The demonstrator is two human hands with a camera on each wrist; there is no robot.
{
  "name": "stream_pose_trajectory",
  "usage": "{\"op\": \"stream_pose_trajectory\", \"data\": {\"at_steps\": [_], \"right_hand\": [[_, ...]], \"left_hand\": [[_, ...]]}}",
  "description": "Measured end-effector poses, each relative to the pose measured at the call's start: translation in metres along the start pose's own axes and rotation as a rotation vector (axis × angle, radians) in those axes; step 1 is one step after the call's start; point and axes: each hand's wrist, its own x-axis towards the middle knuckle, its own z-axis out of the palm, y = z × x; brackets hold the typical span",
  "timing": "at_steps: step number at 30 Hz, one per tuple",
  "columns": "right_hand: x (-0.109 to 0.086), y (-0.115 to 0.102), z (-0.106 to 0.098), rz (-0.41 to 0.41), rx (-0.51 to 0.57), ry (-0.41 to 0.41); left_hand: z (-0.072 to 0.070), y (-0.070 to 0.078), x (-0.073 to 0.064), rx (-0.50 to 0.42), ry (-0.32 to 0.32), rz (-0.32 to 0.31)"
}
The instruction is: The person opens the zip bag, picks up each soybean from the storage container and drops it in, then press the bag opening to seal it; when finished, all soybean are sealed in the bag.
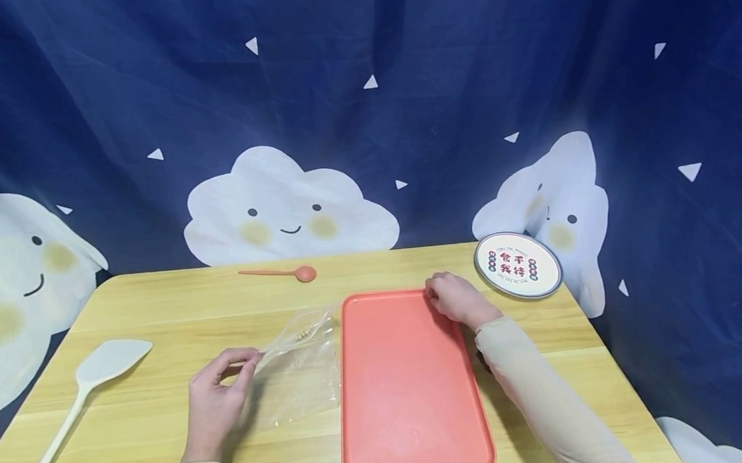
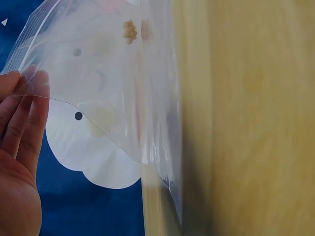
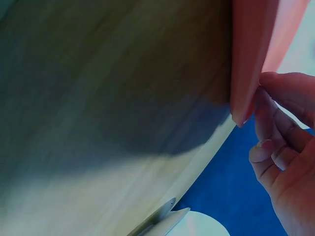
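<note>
Navy cloud-print curtain [image 1: 442, 149] hangs behind your wood-grain table [image 1: 178, 310]. Your left hand [image 1: 214, 404] pinches the edge of a clear zip bag [image 1: 307, 388] between thumb and fingers; the bag lies just left of the coral-red rectangular tray [image 1: 409, 392], a small tan knobbly cluster [image 2: 129, 32] showing through its film. Your right hand [image 1: 458, 299] pinches the tray's far right corner; you cannot tell from here whether that corner is raised.

Watch the bag: such thin film could slip from your light pinch, or fold and snag under the tray's left rim if the two meet. Holding the tray by one corner might make it swivel or tip. A rightward swing could also knock the blue-rimmed white plate [image 1: 518, 265], which sits near your right hand at the table's far right corner, its rim seeming to overhang the edge.
</note>
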Motion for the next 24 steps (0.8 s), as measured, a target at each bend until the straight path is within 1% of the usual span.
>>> {"op": "stream_pose_trajectory", "data": {"at_steps": [7,11,13,16,20,21,24], "right_hand": [[0.000,-0.001,-0.008,0.037,0.112,0.023],[0.000,-0.003,-0.011,0.071,0.144,0.014],[0.000,-0.004,-0.012,0.079,0.155,0.019],[-0.001,-0.009,-0.015,0.079,0.204,0.058],[0.000,-0.022,-0.023,0.032,0.309,0.138],[0.000,-0.027,-0.026,0.018,0.338,0.156],[0.002,-0.043,-0.032,-0.025,0.416,0.199]], "left_hand": [[0.000,0.001,0.000,-0.003,-0.007,0.000],[0.000,0.001,0.000,0.003,-0.004,0.003],[0.001,0.004,0.000,0.007,0.002,0.008],[0.000,0.015,0.003,0.011,0.007,0.018],[-0.002,0.034,0.007,0.010,0.004,0.022],[-0.002,0.037,0.008,0.005,0.004,0.025],[-0.003,0.039,0.008,-0.004,0.005,0.021]]}}
